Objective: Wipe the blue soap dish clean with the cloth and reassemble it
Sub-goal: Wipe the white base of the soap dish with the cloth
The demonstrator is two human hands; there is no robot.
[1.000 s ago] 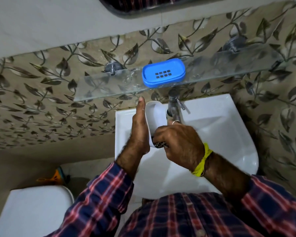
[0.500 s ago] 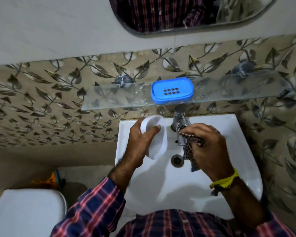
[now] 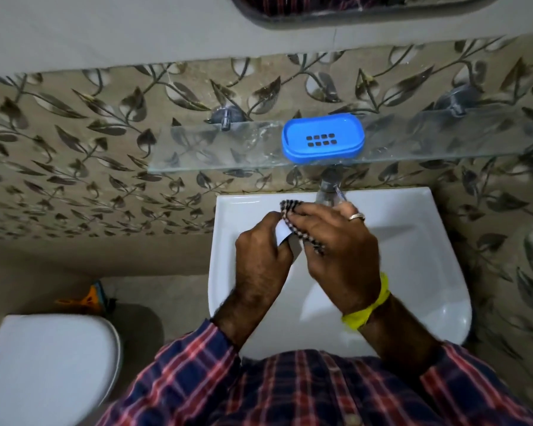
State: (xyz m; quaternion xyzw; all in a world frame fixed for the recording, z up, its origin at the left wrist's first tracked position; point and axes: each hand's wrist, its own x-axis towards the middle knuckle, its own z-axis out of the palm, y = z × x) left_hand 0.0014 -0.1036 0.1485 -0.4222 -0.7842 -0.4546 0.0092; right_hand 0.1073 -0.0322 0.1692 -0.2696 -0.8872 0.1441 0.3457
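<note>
My left hand (image 3: pixel 260 259) grips the white plastic soap-dish base (image 3: pixel 283 236) over the near sink (image 3: pixel 413 241); my right hand (image 3: pixel 339 244) presses the soft checked cloth (image 3: pixel 293 216) against it. Light, rigid, probably slippery: hold by the rim. The blue slotted plastic tray (image 3: pixel 323 139) sits on the far glass shelf (image 3: pixel 216 149).

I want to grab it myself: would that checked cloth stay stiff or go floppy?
Probably floppy: the checked cloth bunches and folds under the right hand. Likely light, since fingers alone hold it against the white piece that the left hand grips.

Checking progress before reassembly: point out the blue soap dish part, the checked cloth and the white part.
blue soap dish part (image 3: pixel 323 139): head view, slotted centre.
checked cloth (image 3: pixel 290 207): head view, upper fold.
white part (image 3: pixel 283 234): head view, visible face between the hands.
</note>
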